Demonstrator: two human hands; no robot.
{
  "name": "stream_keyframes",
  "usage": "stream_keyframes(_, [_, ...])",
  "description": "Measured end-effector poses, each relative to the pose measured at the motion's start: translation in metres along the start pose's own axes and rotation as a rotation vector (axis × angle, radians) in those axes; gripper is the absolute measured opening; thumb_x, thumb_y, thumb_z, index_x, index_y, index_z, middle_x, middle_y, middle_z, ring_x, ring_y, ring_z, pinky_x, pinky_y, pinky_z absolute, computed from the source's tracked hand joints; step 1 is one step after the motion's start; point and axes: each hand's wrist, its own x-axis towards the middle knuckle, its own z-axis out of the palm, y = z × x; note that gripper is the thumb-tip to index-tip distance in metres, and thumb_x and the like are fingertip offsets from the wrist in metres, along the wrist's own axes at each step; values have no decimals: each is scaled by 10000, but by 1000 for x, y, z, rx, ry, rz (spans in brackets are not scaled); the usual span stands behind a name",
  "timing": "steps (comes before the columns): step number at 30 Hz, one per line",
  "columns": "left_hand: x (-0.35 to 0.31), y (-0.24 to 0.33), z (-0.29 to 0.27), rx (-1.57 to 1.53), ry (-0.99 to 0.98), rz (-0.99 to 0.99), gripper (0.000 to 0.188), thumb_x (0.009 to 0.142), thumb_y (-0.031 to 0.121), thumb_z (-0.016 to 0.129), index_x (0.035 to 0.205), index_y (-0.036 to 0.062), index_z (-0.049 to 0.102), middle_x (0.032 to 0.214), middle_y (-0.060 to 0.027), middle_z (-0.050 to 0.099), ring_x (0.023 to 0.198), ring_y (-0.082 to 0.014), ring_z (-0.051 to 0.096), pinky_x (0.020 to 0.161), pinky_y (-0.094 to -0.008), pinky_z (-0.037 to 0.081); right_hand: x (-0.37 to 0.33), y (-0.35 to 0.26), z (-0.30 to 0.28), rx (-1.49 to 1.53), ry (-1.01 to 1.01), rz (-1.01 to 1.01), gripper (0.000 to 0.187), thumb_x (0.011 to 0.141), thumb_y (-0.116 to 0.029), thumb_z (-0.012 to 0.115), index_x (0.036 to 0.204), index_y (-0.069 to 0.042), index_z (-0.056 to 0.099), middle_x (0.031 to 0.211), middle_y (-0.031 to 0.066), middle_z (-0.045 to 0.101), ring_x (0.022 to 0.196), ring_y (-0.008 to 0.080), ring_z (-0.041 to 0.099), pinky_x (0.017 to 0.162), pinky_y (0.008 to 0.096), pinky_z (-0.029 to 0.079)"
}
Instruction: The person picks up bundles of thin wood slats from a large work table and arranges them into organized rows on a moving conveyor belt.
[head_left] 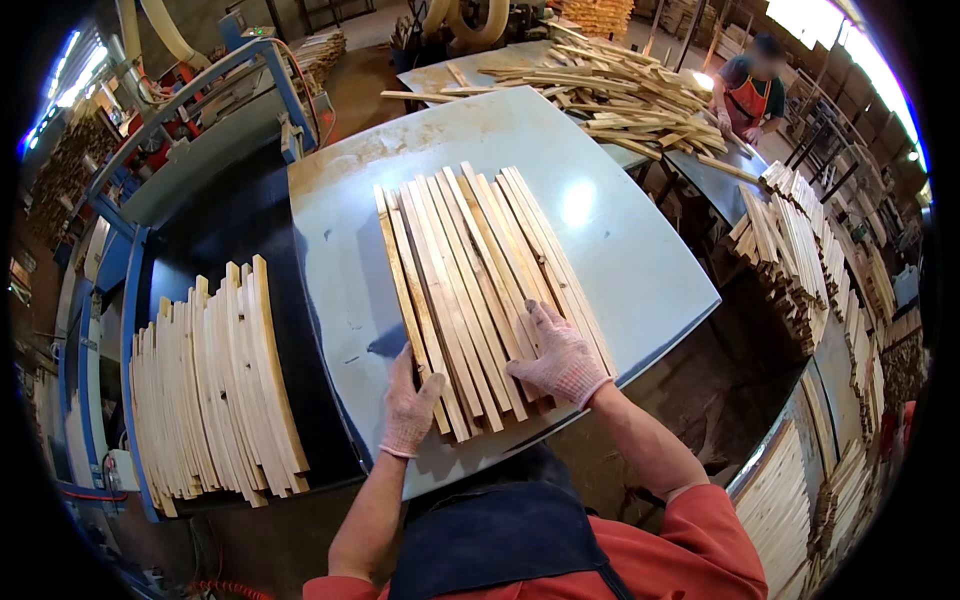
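Several pale wooden strips (pixel 450 280) lie side by side, lengthwise away from me, on a light grey metal-topped table (pixel 630 260). Their ends are uneven, and narrow gaps show between some of them. My left hand (pixel 408 408), in a pale knit glove, touches the outer left strip near its close end, thumb apart from the fingers. My right hand (pixel 562 362), gloved alike, rests across the strips on the right with its thumb and fingers spread. Part of the near strip ends is hidden under that hand.
On the dark bed of a blue-framed machine (pixel 133 300) at left lies another row of strips (pixel 215 380). A loose heap of strips (pixel 620 90) covers a table behind. At far right, a person (pixel 750 90) stands near stacked strips (pixel 795 250).
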Motion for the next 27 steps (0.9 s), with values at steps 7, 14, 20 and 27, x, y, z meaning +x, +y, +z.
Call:
stream_keyframes(7, [-19,-5,-3,49,44,115,643,1007,282,716,1495,-86,516,1427,-298,598,1318,-462,591,1145,-472,480,8,-17,-14,-68,-103,45,1136,771,-433,828,1672,36,320,1658,271,449,1545,390,436,1284,414,366])
stream_keyframes(14, [-21,-3,-9,-96,8,-56,694,976,375,737,1505,-30,542,1465,-277,596,1364,-430,577,1173,-465,453,14,-42,-16,-241,-156,163,1099,765,-332,800,1675,32,304,1655,277,427,1501,417,480,1259,415,410])
stream_keyframes(20, [-20,-4,-10,-80,-49,-66,775,972,489,726,1496,-54,549,1502,-306,567,1411,-444,541,1202,-485,428,39,-34,11,-287,69,94,1038,779,-321,773,1656,31,345,1442,337,582,1327,484,586,1139,491,496])
stream_keyframes(27, [-35,-35,-28,-368,-130,-138,834,1036,506,682,1606,-53,441,1626,-295,475,1525,-402,465,1263,-453,380,24,-55,-4,36,314,81,930,811,-269,770,1620,39,430,1458,345,595,1369,458,583,1158,472,488])
